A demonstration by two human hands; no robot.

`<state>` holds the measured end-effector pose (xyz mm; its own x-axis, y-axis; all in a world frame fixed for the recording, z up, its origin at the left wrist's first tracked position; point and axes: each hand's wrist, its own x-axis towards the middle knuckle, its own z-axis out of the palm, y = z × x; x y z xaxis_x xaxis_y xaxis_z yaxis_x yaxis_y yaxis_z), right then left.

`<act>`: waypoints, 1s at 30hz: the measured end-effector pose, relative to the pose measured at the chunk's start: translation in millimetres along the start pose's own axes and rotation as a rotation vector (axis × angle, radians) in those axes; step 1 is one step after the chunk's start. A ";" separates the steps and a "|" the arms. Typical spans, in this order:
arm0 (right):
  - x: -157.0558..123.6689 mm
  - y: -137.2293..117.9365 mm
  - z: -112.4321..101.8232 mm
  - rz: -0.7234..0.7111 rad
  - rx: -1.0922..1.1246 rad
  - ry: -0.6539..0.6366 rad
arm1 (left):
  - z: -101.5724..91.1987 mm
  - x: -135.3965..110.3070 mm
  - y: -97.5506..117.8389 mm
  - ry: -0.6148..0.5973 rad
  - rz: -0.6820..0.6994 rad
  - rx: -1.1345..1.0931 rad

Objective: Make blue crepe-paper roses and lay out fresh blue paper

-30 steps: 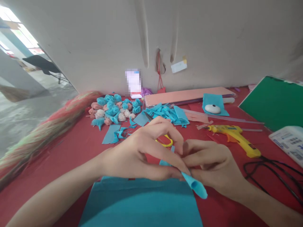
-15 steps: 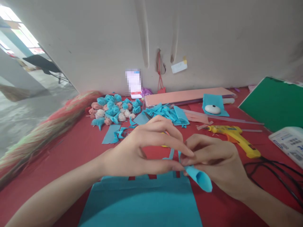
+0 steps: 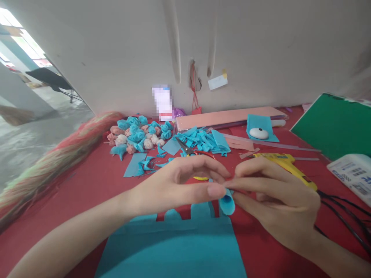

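Note:
A rolled strip of blue crepe paper (image 3: 227, 204) is pinched between both hands, its round open end facing me. My left hand (image 3: 185, 185) is closed on the roll's left side, thumb in front and fingers behind. From the right, the fingertips of my right hand (image 3: 275, 197) press on the same roll, partly hiding it. Under the hands lies a large blue paper sheet (image 3: 171, 247) with tab-like cuts along its far edge. Scissors (image 3: 188, 150) with red and yellow handles lie just behind my left hand, partly covered by it.
Blue, pink and white paper flowers (image 3: 136, 133) are heaped at the back left, beside blue paper scraps (image 3: 199, 139). A yellow glue gun (image 3: 298, 170) with black cables lies right. A phone (image 3: 163, 102) leans on the wall; a green board (image 3: 333, 127) stands far right.
The paper roll has moved left and turned its open end more toward me. My right hand has shifted its grip and its fingers have straightened; my left fingers have curled in on the roll.

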<state>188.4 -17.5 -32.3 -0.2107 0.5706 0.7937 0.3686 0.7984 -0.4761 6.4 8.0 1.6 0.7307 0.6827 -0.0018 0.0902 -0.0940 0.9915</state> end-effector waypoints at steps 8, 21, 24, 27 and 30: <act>-1.3 2.8 0.5 -0.099 -0.106 -0.029 | -4.6 0.2 2.0 0.032 0.002 0.123; -0.2 1.6 -1.4 -0.087 -0.052 -0.044 | -8.0 -1.5 -2.5 0.002 0.064 0.215; -0.2 3.1 -1.5 -0.096 -0.057 -0.052 | -8.3 -2.0 -3.3 -0.001 0.066 0.221; -0.2 3.7 -1.6 -0.119 -0.063 -0.047 | -8.6 -2.9 -3.5 -0.007 0.076 0.220; 0.3 2.8 -2.4 -0.122 -0.054 -0.056 | -8.6 -2.8 -2.9 -0.023 0.090 0.199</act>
<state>191.5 -15.6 -32.5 -0.3064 0.4812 0.8213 0.3848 0.8518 -0.3555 -1.7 12.6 -0.1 0.7568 0.6487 0.0802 0.1540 -0.2962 0.9426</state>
